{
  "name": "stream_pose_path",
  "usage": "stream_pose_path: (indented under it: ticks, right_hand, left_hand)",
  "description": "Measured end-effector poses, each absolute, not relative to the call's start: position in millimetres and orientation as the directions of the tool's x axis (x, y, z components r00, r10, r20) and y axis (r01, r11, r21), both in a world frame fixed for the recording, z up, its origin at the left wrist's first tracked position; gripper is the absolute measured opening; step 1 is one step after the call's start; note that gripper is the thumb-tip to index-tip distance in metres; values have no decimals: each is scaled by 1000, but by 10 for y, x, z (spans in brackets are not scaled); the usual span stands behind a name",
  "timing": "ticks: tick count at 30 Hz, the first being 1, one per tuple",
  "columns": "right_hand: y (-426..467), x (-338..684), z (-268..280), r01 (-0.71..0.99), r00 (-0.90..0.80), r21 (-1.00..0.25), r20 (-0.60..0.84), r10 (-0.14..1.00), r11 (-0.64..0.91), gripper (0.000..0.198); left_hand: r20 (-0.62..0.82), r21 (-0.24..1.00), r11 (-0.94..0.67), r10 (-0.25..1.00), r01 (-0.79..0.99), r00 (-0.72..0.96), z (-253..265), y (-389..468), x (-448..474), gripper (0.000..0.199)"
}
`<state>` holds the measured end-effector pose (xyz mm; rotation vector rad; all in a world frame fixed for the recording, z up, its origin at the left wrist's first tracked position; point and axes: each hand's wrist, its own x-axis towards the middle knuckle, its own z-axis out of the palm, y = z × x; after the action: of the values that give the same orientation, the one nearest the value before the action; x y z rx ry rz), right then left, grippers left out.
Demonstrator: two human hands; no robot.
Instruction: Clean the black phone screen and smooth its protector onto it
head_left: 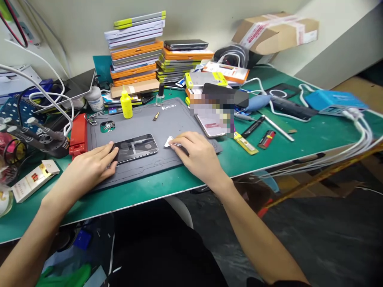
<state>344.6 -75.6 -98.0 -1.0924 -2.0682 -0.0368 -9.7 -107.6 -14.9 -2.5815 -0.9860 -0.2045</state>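
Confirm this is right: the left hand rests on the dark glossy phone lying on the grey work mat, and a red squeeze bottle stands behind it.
Not quite. The head view shows the left hand on the dark glossy phone on the grey work mat, but the squeeze bottle standing behind it is yellow, not red.

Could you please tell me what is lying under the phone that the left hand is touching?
The phone lies on a grey work mat, which rests on the green table. The mat beneath the phone is covered.
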Motion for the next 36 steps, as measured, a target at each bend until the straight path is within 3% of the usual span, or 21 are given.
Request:
stream_pose_path:
  ticks: [7,14,23,36]
  right_hand:
    - [-758,3450,-942,701,-336,-298,664,668,648,12]
    - [-766,3450,-922,731,-334,-304,621,709,610,16]
    - [-775,3453,-906,733,-356,-247,655,666,634,11]
    - [-783,3459,-897,740,-349,-270,630,694,617,13]
  left_hand:
    - [151,-384,-726,560,570,815,-30,-1019,-85,51]
    - [154,-451,-743,480,494,864,21,-982,-44,43]
    - [165,-457,-745,465,485,870,27,-992,-13,42]
    - [166,-477,-728,475,492,864,-16,-996,-55,41]
